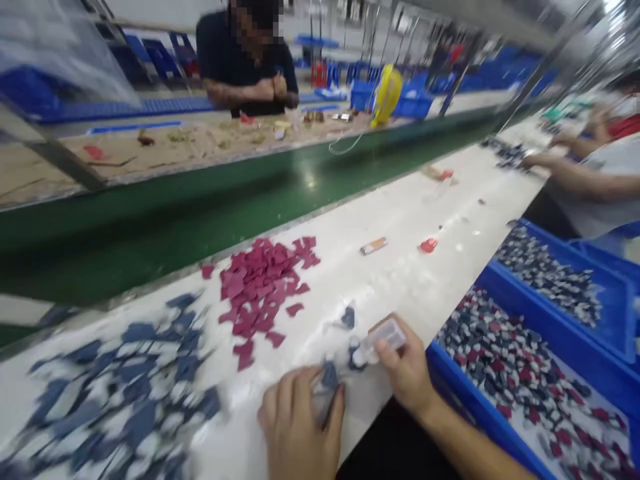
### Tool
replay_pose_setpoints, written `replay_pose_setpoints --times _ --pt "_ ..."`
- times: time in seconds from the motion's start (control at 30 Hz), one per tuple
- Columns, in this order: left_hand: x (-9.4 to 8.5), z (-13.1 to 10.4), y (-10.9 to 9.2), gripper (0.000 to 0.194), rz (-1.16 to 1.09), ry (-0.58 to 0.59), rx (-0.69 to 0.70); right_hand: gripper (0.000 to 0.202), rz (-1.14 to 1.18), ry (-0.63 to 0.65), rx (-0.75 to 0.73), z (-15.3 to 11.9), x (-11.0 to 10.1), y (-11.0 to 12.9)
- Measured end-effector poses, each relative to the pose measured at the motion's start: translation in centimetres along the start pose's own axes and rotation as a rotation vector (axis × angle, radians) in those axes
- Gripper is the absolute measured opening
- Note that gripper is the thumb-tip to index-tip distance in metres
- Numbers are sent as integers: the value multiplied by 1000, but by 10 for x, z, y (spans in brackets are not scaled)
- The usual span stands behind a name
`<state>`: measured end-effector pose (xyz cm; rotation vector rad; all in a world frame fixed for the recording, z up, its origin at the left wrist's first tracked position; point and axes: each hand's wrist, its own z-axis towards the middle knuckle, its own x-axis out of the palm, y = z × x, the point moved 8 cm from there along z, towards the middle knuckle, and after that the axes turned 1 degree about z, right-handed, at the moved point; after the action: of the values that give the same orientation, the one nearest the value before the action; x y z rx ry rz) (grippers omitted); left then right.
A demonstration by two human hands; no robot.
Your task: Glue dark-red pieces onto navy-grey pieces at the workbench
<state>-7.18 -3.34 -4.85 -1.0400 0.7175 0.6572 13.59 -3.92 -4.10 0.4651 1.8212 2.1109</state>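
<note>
Head cam view, bit blurry, but here's what's on the white workbench (350, 257). Both hands are over by the near edge. Left hand (303, 420) is curled partway closed, fingers on one side and thumb on the other, round a grey piece (323, 400) with a dark blue bit (329, 375) at its top; can't really tell if those two are joined. Right hand (407, 363) has a small clear plastic box (389, 333) pinched between thumb and fingers, tilted a little. Between the hands there's a blue-and-white piece (356, 355), and a loose blue piece (348, 317) lies just past it, toward the far edge.

Over at the left end is a big messy spread of blue and whitish pieces (140, 400), with a heap of maroon pieces (260, 283) next to it, up near the far edge. Further right along the bench, a slim orange-and-silver thing (374, 246) lies flat, and a red scrap (429, 245) sits closer to the near edge.

Blue bins (450, 360) full of mixed bits are off that near edge. Across the green strip (310, 173), a person in a dark top (250, 60) has their hands together, near a yellow balloon-like thing (387, 93).
</note>
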Motion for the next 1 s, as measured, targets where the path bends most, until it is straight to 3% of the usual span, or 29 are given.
replay_pose_setpoints --times 0.13,0.33,0.57,1.0 --pt "-4 4 -6 16 -61 93 -23 25 -90 11 -51 -3 -6 6" --pt "-5 5 -13 22 -83 98 -90 13 -178 96 -99 -5 1 16" --pt "-6 6 -14 22 -85 81 -57 10 -258 168 -133 -5 15 19" --pt "-5 6 -14 23 -104 93 -97 10 -352 269 -181 -6 18 26"
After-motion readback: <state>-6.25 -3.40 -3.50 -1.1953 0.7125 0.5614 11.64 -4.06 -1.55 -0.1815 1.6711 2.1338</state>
